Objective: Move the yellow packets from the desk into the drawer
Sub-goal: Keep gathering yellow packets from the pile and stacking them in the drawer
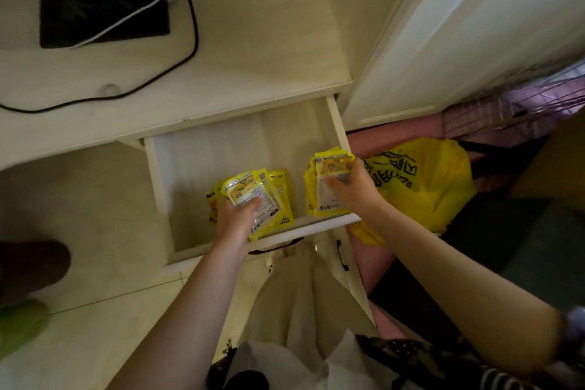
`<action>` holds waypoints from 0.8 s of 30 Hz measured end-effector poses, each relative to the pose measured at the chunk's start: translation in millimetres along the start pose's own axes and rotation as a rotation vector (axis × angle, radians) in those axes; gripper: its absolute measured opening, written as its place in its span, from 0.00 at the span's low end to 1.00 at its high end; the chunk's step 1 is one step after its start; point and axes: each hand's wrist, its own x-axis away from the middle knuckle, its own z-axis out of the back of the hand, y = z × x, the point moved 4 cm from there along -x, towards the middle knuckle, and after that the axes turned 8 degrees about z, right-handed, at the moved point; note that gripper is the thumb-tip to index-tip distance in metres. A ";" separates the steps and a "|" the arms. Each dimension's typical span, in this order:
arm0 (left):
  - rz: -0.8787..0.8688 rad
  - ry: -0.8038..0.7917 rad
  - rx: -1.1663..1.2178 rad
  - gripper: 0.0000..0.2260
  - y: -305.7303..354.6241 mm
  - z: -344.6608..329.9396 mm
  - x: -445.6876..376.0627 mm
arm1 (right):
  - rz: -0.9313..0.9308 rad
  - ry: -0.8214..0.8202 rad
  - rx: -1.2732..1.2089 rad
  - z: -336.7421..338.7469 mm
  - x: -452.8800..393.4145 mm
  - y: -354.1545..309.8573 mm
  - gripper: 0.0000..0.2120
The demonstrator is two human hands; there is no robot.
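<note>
Both hands, left (235, 218) and right (353, 190), are gripping packets (272, 199), seemingly lowering them into the drawer (202, 152); releasing comes next.

One head-worn wide-angle view looks steeply down from close above the open drawer (240, 149), with the desk (253, 51) at the frame's top and floor (82, 199) at left.

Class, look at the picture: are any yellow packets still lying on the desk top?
No: the desk bears only a black pad and cables, while the packets are in the open drawer.
</note>
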 end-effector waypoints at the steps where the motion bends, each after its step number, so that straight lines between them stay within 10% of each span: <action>1: 0.010 0.003 0.003 0.09 2.0 -2.6 -8.6 | -0.003 0.004 -0.008 -4.1 -6.5 -0.6 0.21; 24: -0.149 0.113 -0.621 0.13 2.9 -19.3 -81.0 | -0.196 -0.283 0.384 -58.8 -71.8 39.0 0.17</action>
